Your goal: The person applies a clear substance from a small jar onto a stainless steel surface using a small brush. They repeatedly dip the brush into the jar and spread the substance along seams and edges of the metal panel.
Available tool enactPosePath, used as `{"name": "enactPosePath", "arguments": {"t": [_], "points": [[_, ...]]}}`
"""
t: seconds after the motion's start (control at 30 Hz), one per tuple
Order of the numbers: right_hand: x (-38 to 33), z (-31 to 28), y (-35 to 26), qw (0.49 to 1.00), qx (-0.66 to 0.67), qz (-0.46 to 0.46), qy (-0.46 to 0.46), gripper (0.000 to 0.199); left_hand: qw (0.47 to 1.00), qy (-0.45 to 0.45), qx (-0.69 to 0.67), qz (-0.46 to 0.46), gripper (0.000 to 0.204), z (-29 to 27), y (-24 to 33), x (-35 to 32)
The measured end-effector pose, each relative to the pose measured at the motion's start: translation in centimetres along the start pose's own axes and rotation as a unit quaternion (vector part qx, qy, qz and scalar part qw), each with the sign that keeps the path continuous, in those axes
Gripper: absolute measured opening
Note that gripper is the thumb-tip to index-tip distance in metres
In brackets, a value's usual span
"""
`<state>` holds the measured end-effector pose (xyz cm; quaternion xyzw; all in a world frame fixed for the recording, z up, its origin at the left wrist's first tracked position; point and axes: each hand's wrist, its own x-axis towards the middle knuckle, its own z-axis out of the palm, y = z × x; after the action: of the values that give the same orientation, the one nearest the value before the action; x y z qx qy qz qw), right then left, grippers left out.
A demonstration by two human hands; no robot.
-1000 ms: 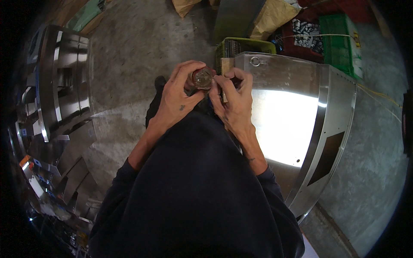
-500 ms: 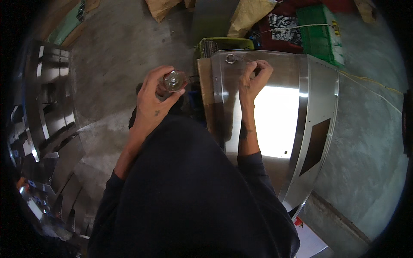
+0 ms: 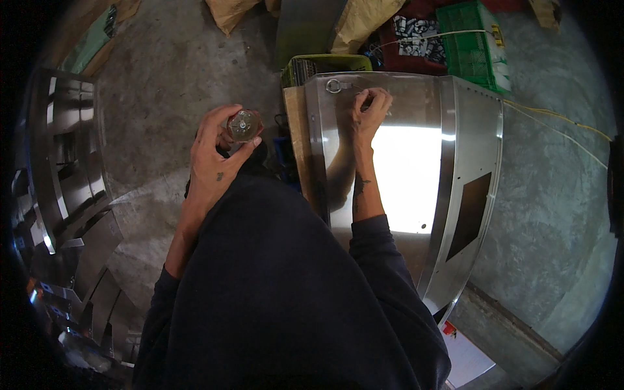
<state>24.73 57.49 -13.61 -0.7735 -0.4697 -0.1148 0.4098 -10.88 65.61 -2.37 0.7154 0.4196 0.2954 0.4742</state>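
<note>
My left hand (image 3: pixel 214 153) is wrapped round a clear, round, see-through container (image 3: pixel 244 125), held up over the floor left of a large stainless steel housing (image 3: pixel 338 140). My right hand (image 3: pixel 372 112) rests at the far part of the housing's shiny top, with its fingers curled together. Whatever may be inside those fingers is too small or hidden to name. Just left of them, a metal ring with a short strip (image 3: pixel 333 86) lies on the steel near its far left corner.
Behind the housing stand a yellow-green crate (image 3: pixel 335 63), a green crate (image 3: pixel 465 49) and a pile of small metal parts (image 3: pixel 418 37). Steel pieces (image 3: pixel 68 146) stand at the left. A yellow cord (image 3: pixel 552 118) runs over the floor at right. Cardboard (image 3: pixel 298 130) lines the housing's left side.
The whole view has shifted slightly, so the scene sits further left. Both hands keep nearly the same places and grips relative to the housing.
</note>
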Motion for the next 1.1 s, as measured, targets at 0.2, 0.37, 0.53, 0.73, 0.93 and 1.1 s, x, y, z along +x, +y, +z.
{"name": "enactPosePath", "arguments": {"t": [0.2, 0.37, 0.53, 0.73, 0.93, 1.1], "points": [[0.0, 0.0, 0.5, 0.999, -0.025, -0.023, 0.005, 0.011, 1.000, 0.020, -0.017, 0.008, 0.062, 0.5, 0.6, 0.3], [-0.5, 0.2, 1.4, 1.000, -0.005, 0.009, -0.008, 0.009, 1.000, 0.022, -0.012, 0.017, 0.062, 0.6, 0.4, 0.3], [-0.2, 0.1, 1.1, 0.998, -0.043, -0.045, 0.007, 0.010, 1.000, 0.016, -0.008, 0.016, 0.062, 0.5, 0.3, 0.3], [-0.2, 0.0, 0.4, 1.000, -0.027, -0.015, 0.000, 0.012, 1.000, -0.003, 0.003, 0.000, 0.062, 0.1, 0.5, 0.4], [-0.2, -0.1, 0.2, 0.999, -0.031, -0.021, 0.008, 0.011, 1.000, -0.004, -0.002, 0.001, 0.062, 0.0, 0.5, 0.4], [-0.3, -0.2, -0.2, 0.998, 0.036, 0.043, -0.014, 0.015, 1.000, -0.003, 0.004, 0.004, 0.061, 0.0, 0.5, 0.4]]}}
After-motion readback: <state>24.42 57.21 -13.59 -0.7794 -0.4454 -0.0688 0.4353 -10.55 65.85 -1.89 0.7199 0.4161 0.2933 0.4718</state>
